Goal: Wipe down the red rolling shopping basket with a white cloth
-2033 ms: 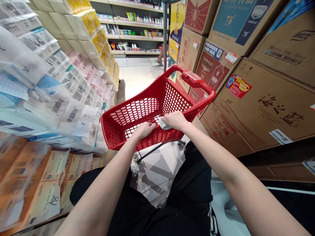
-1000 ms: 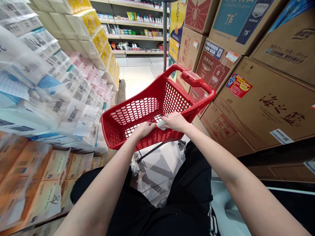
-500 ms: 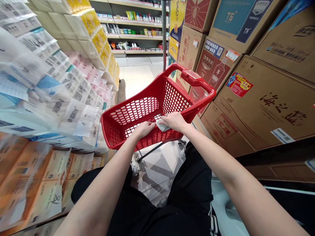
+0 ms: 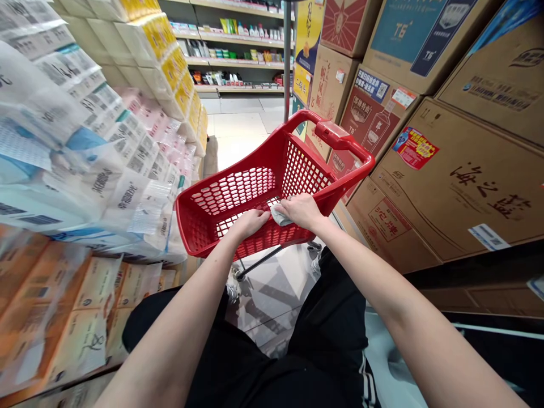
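Note:
A red plastic shopping cart (image 4: 254,245) with perforated walls stands in front of me, its handle (image 4: 335,139) toward the upper right. My left hand (image 4: 250,222) is closed over the cart's near rim, fingers curled inward. Just right of it, my right hand (image 4: 305,209) is closed on a white cloth (image 4: 279,216), pressed against the same rim. Part of the cloth hangs down over the outer side of the near wall. The fingertips of both hands are partly hidden. No goods show inside the basket.
Wrapped tissue packs (image 4: 106,136) are stacked at left, above orange packs (image 4: 80,317). Cardboard cartons (image 4: 459,181) rise at right. A grey pole (image 4: 287,62) stands behind the cart, and shelves (image 4: 238,59) of bottles lie beyond. My legs straddle the tiled floor (image 4: 272,283).
The view has shifted very slightly. Both hands stay on the near rim and have barely moved; the cart keeps its place.

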### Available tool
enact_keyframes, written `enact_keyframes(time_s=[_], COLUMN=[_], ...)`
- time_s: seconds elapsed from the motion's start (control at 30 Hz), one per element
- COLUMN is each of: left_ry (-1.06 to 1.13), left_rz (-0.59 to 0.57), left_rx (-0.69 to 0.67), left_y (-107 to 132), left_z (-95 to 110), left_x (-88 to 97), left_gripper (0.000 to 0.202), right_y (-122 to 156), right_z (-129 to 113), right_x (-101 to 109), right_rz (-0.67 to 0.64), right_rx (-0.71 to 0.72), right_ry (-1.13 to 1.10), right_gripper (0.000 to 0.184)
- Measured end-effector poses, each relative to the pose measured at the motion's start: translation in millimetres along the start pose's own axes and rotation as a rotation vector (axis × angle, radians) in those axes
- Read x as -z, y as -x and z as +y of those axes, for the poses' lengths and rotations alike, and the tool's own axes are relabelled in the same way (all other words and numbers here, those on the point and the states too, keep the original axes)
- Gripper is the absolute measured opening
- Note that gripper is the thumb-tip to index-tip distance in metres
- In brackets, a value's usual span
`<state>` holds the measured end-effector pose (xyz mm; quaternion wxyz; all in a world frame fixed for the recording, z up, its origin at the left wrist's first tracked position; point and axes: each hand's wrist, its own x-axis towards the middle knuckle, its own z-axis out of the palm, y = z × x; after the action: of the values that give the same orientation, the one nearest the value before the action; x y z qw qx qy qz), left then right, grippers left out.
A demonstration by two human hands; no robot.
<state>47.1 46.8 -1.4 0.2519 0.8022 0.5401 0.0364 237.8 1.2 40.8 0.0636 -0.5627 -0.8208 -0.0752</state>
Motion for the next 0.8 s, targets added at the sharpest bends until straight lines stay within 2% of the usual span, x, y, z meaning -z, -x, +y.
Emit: enact_keyframes(time_s=[0.5, 0.67, 0.8], left_ry=[0.033, 0.044, 0.048], left_rz=[0.013, 0.010, 0.001], left_rx=[-0.029, -0.037, -0.023], left_y=[-6.1, -6.1, -4.3], left_z=[-6.2, -6.0, -3.6], left_x=[-5.2, -5.7, -4.1], left_gripper=[0.050, 0.049, 0.050], right_y=[2.2, 1.0, -8.8], right_z=[3.2, 2.1, -3.1], right_x=[-5.1, -2.5, -3.5], right_rz=[0.062, 0.033, -0.023], right_rx=[0.023, 0.009, -0.072], right_ry=[-0.019, -0.033, -0.022], right_gripper=[0.053, 0.053, 0.049])
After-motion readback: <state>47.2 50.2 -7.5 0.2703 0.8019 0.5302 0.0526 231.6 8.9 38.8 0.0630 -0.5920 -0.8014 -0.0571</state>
